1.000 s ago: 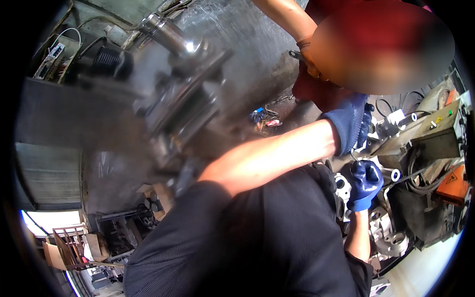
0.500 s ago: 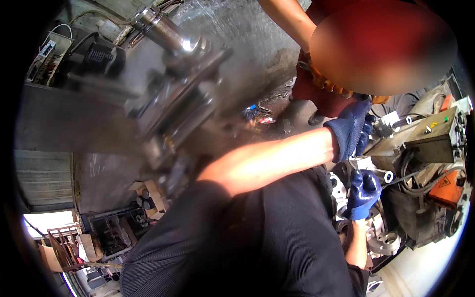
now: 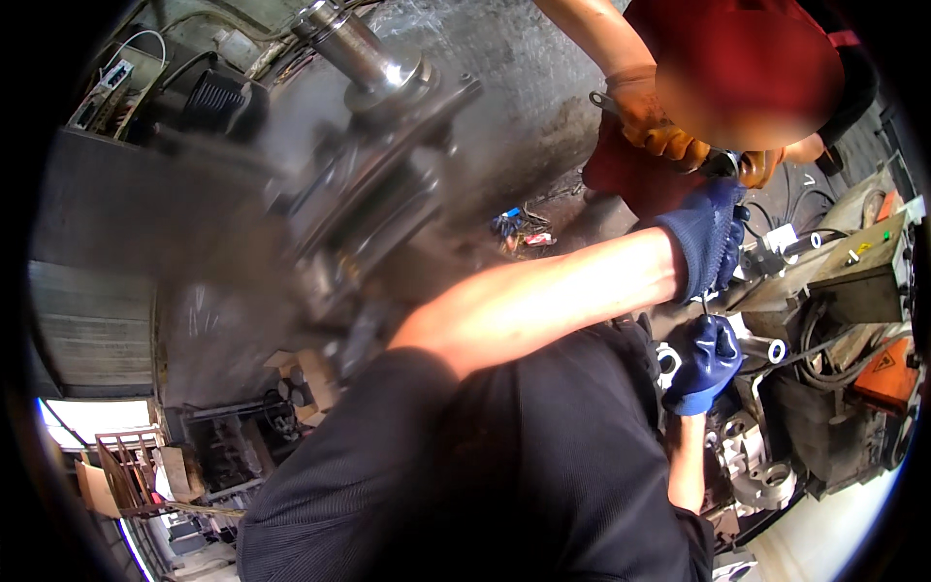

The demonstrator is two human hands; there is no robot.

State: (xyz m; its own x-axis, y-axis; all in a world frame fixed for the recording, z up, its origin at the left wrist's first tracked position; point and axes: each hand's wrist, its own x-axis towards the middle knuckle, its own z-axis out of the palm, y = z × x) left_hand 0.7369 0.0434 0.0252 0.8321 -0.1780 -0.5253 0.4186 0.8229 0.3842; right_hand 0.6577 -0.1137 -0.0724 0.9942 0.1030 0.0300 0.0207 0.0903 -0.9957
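My left hand, in a dark blue knitted glove, reaches far to the right with its fingers curled. What it grips is hidden behind the glove. Just below it, my right hand is closed in a shiny blue coated glove. A thin dark shaft shows between the two hands; I cannot tell what it belongs to. A silvery metal cylinder lies beside my right hand. Close above my left hand, a co-worker's orange-gloved hands hold a wrench and a metal part.
Cast metal parts are piled below my right hand. A metal box with cables and an orange box stand at the right. A large blurred machine spindle fills the upper left. A cardboard box sits at the lower left.
My left hand has shifted slightly right. My right hand has risen a little and tilted. The co-worker's gloved hands show more, and the whole view has shifted slightly.
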